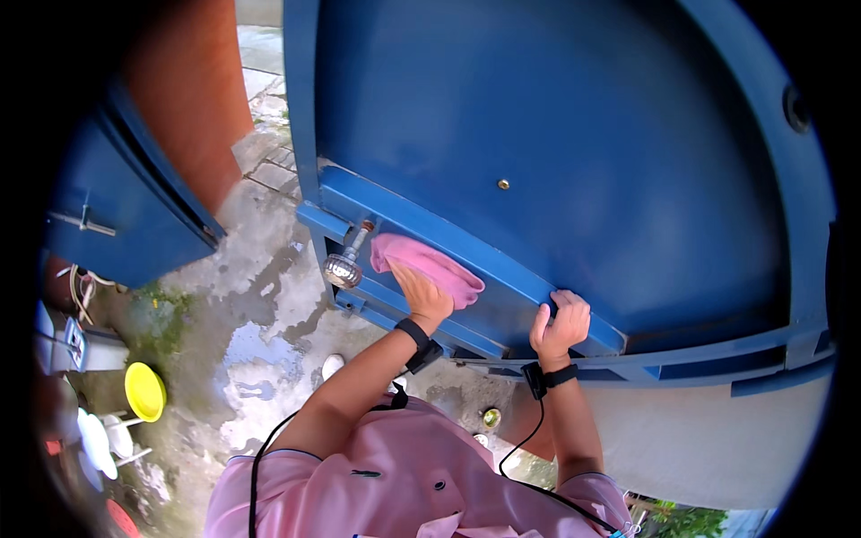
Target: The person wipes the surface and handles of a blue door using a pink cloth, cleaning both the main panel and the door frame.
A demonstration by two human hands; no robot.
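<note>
My left hand (pixel 422 290) holds a pink cloth (pixel 434 265) against the lower part of a blue metal door (pixel 551 134); the cloth hides some of its fingers. A shiny round knob (pixel 342 270) on a metal stem stands out just left of the cloth. To the right, my right hand (pixel 562 324) grips the edge of the door's blue rail (pixel 444 232), fingers bent over its top. A small brass-coloured fitting (pixel 503 183) sits on the panel above the rail. Both wrists wear black straps with small devices.
Wet concrete floor (pixel 262 336) lies below. Another blue door leaf (pixel 134 202) with a metal bolt stands at left by an orange wall (pixel 188 87). A yellow basin (pixel 145 392) and a white stool (pixel 97 440) are at lower left. Black cables run from the wrist devices along my arms.
</note>
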